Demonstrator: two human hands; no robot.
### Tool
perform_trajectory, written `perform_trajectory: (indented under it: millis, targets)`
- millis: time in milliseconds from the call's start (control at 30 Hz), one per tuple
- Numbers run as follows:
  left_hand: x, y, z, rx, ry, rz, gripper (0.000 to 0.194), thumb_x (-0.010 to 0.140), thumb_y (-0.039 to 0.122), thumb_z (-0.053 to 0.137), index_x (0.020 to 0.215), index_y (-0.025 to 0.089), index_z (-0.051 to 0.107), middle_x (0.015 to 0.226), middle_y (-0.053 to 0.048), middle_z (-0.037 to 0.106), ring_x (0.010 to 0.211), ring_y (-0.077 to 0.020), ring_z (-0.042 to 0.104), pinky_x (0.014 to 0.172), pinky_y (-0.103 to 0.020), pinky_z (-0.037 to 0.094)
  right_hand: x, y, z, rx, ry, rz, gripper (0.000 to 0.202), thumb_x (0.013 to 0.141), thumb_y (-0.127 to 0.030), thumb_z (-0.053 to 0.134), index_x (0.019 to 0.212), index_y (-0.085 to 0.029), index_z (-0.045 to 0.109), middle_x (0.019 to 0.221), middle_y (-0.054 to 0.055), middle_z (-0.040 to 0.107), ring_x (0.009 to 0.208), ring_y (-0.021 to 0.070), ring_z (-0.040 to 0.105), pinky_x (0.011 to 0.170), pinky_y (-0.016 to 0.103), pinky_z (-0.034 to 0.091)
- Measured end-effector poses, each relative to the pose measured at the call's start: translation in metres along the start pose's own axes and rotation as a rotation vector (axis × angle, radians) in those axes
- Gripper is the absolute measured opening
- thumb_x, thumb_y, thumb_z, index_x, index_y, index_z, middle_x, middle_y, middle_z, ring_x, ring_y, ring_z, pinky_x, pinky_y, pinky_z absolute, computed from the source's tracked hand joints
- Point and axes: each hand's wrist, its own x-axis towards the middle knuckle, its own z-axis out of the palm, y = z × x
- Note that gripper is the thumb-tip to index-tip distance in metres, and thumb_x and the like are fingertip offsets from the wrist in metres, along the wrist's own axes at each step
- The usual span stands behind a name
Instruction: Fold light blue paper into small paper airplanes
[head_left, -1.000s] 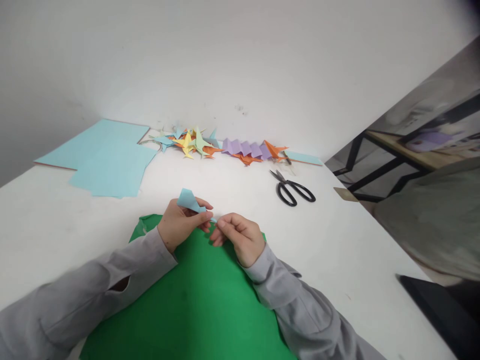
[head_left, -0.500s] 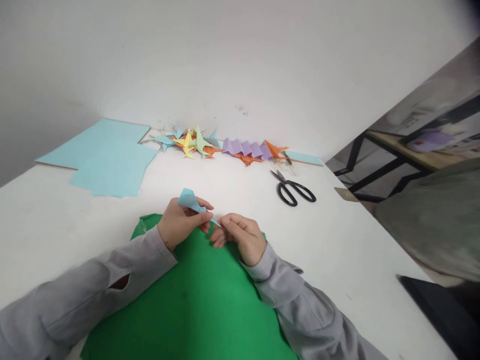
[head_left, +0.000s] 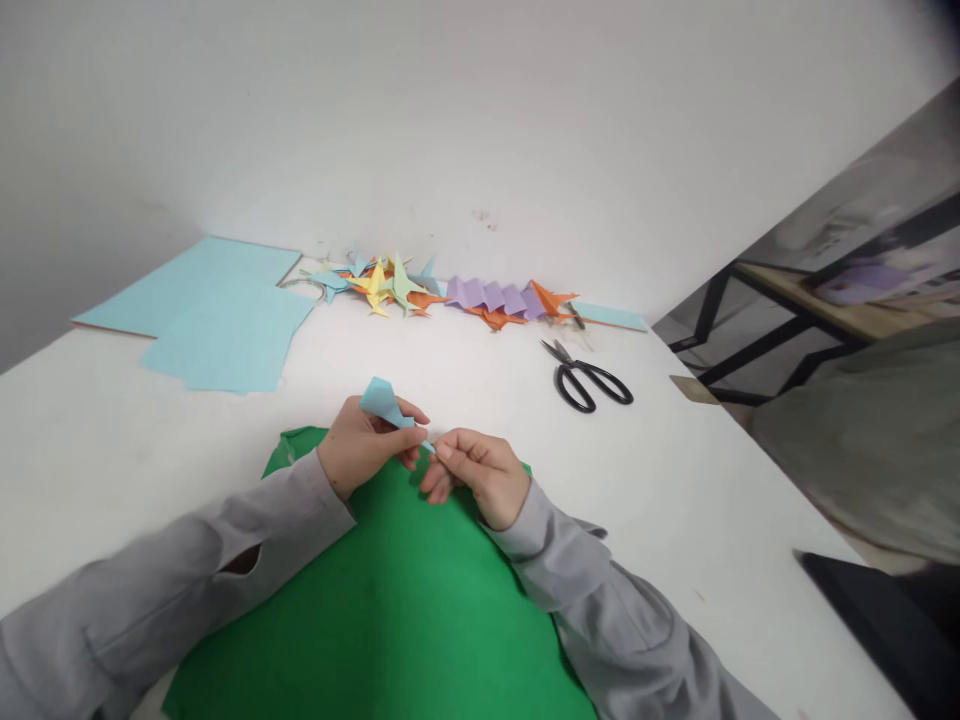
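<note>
Blue paper (head_left: 382,401), crisply folded to a slim point, pinched by left hand (head_left: 358,446) and right hand (head_left: 489,476) below center, well apart from scissors (head_left: 570,366).

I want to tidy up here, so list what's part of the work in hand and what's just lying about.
In hand:
- small folded blue paper: left hand grips it, right hand pinches its thin tip

Apparently just lying about, untouched:
- scissors
- flat blue sheets
- colored folded shapes
- pleated purple paper
</note>
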Motion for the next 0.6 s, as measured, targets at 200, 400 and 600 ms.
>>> perform_trajectory:
  millis: [200, 400, 600]
  targets:
    - [0.001, -0.003, -0.002, -0.069, 0.046, -0.076, 0.023, 0.055, 0.024, 0.074, 0.069, 0.012, 0.061, 0.044, 0.002, 0.056, 0.041, -0.0102, 0.052, 0.042, -0.022, 0.046, 0.001, 0.001, -0.003, -0.079, 0.020, -0.052, 0.031, 0.072, -0.045, 0.058, 0.072, -0.015, 0.054, 0.058, 0.003, 0.065, 0.047, 0.0126, 0.060, 0.047, 0.025, 0.048]
    - [0.000, 0.001, 0.001, -0.173, 0.120, -0.169, 0.020, 0.058, 0.021, 0.072, 0.068, 0.009, 0.059, 0.047, 0.001, 0.057, 0.042, -0.0082, 0.052, 0.039, -0.018, 0.046, -0.008, 0.002, 0.001, -0.597, 0.196, -0.505, 0.019, 0.076, -0.023, 0.056, 0.094, -0.019, 0.053, 0.073, 0.003, 0.067, 0.065, 0.0147, 0.064, 0.063, 0.029, 0.052]
    - [0.000, 0.001, 0.004, -0.183, 0.142, -0.226, 0.017, 0.059, 0.017, 0.070, 0.067, 0.008, 0.059, 0.048, -0.001, 0.059, 0.041, -0.0080, 0.053, 0.038, -0.018, 0.047, -0.005, 0.003, 0.001, -0.727, 0.312, -0.605, 0.010, 0.075, -0.020, 0.058, 0.084, -0.019, 0.055, 0.071, 0.003, 0.066, 0.064, 0.0150, 0.065, 0.059, 0.026, 0.053]
